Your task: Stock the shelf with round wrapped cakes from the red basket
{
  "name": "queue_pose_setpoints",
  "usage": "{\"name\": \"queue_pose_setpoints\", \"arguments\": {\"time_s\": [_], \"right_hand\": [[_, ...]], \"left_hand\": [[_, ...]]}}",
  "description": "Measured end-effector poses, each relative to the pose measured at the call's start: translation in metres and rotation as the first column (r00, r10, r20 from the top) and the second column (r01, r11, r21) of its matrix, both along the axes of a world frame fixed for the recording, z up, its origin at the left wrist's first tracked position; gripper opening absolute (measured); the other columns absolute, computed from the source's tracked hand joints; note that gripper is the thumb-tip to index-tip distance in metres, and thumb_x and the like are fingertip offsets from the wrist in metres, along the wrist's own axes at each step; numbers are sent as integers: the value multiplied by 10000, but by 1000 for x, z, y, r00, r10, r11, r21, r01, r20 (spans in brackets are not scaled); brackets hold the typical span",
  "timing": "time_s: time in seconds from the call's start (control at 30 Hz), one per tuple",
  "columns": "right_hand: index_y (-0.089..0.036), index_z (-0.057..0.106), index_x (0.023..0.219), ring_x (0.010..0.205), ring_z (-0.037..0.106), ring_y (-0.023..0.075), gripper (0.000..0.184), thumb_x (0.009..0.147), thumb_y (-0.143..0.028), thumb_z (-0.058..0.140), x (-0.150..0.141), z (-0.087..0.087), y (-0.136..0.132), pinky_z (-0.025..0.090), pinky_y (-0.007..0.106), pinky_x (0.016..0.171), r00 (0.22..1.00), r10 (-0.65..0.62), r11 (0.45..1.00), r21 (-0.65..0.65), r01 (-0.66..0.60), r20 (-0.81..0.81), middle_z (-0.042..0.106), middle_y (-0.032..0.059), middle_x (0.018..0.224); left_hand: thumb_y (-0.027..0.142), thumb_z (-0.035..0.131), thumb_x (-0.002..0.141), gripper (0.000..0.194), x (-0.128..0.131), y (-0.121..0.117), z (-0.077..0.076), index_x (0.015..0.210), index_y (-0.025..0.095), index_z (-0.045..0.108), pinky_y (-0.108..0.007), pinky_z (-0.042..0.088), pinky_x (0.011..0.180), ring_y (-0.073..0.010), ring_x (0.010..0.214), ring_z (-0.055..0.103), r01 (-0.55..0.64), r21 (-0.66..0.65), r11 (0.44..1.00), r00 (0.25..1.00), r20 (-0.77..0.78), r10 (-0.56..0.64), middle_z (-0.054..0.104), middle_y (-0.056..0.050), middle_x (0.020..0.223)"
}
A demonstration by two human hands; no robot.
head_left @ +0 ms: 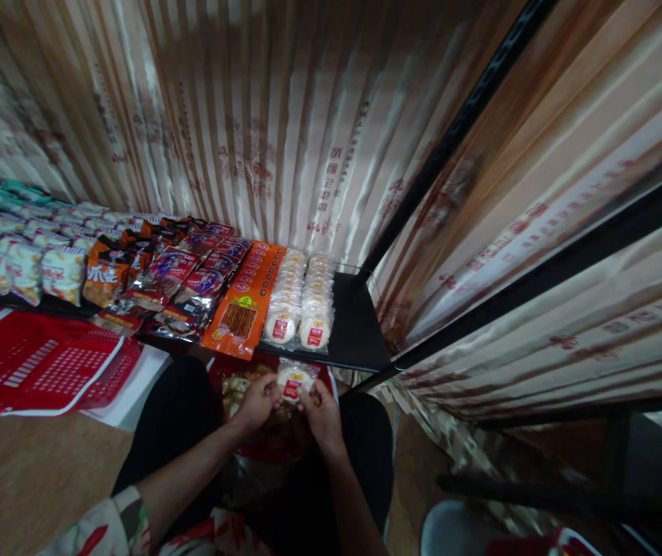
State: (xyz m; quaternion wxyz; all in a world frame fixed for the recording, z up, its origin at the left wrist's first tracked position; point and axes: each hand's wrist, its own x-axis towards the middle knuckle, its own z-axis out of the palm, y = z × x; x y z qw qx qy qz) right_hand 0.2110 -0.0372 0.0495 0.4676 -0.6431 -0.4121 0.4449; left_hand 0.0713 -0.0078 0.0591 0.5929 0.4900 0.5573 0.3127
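Observation:
Between my two hands is a clear packet of round white rice crackers [294, 381] with a red label. My left hand [259, 401] pinches its left edge, and my right hand [321, 413] grips the right edge. The packet hangs over a red basket [334, 380] between my knees, which has wrapped snacks in it. Just beyond, on a black shelf [357, 328], two overlapping rows of similar cracker packets [297, 297] run back toward the curtain. Beside them lie orange snack bags [243, 309].
Dark red snack bags [191, 286], orange-black bags [107, 270] and white bags [64, 270] fill the shelf leftward. A red basket [46, 363] stands at the left. Black metal bars [452, 139] cross in front of a pleated, printed curtain [284, 116] at the right.

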Motion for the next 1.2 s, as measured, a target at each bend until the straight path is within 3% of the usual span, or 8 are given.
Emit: {"name": "queue_pose_setpoints", "arguments": {"time_s": [0.1,0.3,0.47,0.63,0.9,1.2], "right_hand": [[-213,579,760,481,502,112,272,665,-467,583,2,8,2,387,210,461,999,-11,1000,25,10,53,557,-37,561],[-181,591,798,477,495,117,323,683,-483,584,9,26,7,393,218,470,996,-33,998,65,27,83,559,-30,556],[-174,592,820,472,487,123,331,692,-479,584,15,25,13,378,223,463,993,-39,997,66,31,114,546,-31,531],[-173,599,826,477,499,116,346,674,-483,597,18,28,21,404,226,481,993,-63,993,102,52,104,577,-19,594],[-174,611,876,486,517,119,355,712,-483,553,24,31,30,407,216,472,986,-50,990,141,27,160,594,-16,600],[-172,646,892,477,511,129,371,730,-484,525,32,36,44,394,221,469,954,-85,980,198,28,287,601,-10,569]], "left_hand": [[326,530,721,261,2,2,2,887,133,585,-200,434,540,-96,571,543,21,9,1000,995,95,-22,591,17,660],[300,498,746,251,6,7,7,923,133,559,-209,439,528,-119,632,572,24,119,993,997,66,-32,632,-26,776],[206,484,766,251,9,8,18,1000,152,558,-267,486,696,-146,815,601,27,269,963,999,-40,-17,639,-72,983],[117,474,753,307,12,7,28,1051,150,538,-305,474,815,-149,884,584,42,392,919,989,-148,18,602,-80,1037],[88,433,766,384,18,10,27,1140,159,486,-322,480,833,-147,888,588,75,440,895,978,-208,21,558,-84,1074],[82,427,768,390,26,20,36,1150,144,472,-349,451,894,-156,915,577,80,472,878,970,-239,41,554,-98,1103]]}}
